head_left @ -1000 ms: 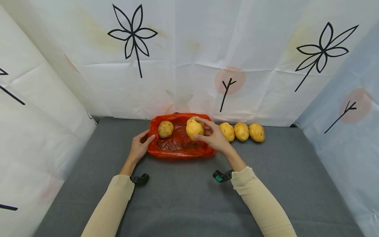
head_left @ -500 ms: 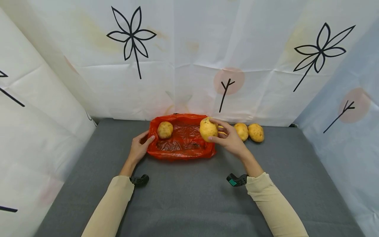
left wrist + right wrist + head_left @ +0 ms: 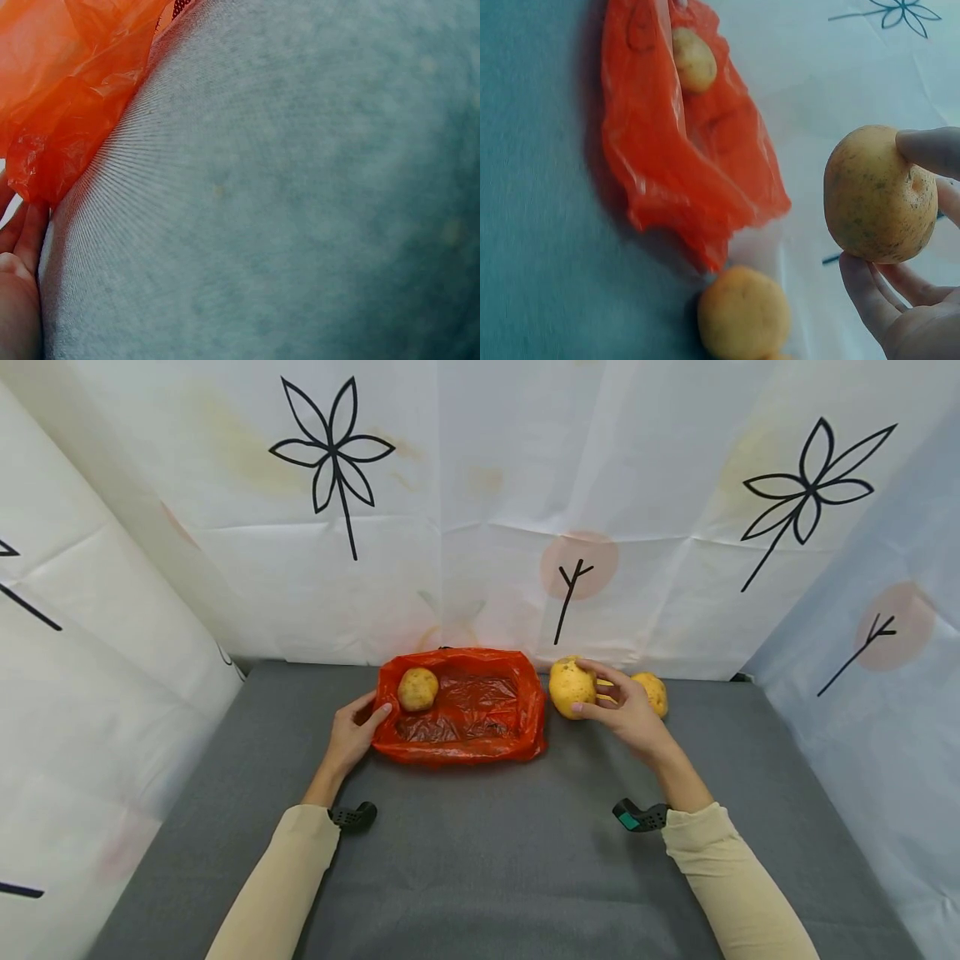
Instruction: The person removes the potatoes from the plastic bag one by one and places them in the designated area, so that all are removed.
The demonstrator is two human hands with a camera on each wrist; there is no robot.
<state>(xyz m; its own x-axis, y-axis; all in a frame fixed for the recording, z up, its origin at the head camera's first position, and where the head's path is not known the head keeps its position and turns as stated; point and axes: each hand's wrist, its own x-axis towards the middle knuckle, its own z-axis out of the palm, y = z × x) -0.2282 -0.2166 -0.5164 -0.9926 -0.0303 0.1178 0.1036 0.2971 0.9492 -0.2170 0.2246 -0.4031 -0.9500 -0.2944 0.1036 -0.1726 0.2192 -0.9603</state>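
My right hand (image 3: 626, 706) holds a yellow potato (image 3: 573, 687) between thumb and fingers, raised just right of a red plastic bag (image 3: 457, 750). In the right wrist view the held potato (image 3: 877, 195) has dark specks on its skin. The bag lies with its mouth spread wide, and one potato (image 3: 417, 689) sits inside at its left end. My left hand (image 3: 351, 731) grips the bag's left edge, thumb over the rim. In the left wrist view only part of that hand (image 3: 19, 262) shows, against the orange-red plastic (image 3: 67, 97).
Another potato (image 3: 652, 695) rests on the grey table (image 3: 465, 860) near the back, partly covered by my right hand. The right wrist view shows a table potato (image 3: 744, 313) close to the bag's right end. A patterned white cloth (image 3: 480, 527) rises behind the table.
My right hand has moved right with the potato, from above the bag's inside to beyond its right edge, now covering part of the potato row. My left hand stays on the bag.
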